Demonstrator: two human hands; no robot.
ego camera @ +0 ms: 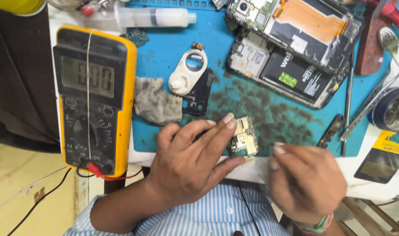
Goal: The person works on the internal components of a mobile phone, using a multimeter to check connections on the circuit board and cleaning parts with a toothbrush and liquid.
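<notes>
Head view: left hand [186, 164] is pinching small circuit board [243, 136] between fingers [223, 124] and thumb, above blue mat [252, 96] edge.
Right hand [306, 179]: blurred; finger state cannot be told.
Advice: keeping board steady, gripping edges only.

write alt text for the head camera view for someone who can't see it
A person's left hand pinches a small circuit board over a blue work mat, while the right hand, blurred, sits beside it. A yellow multimeter lies on the left, with a grey cloth, a white plastic ring part and two opened phones on the mat.
</notes>
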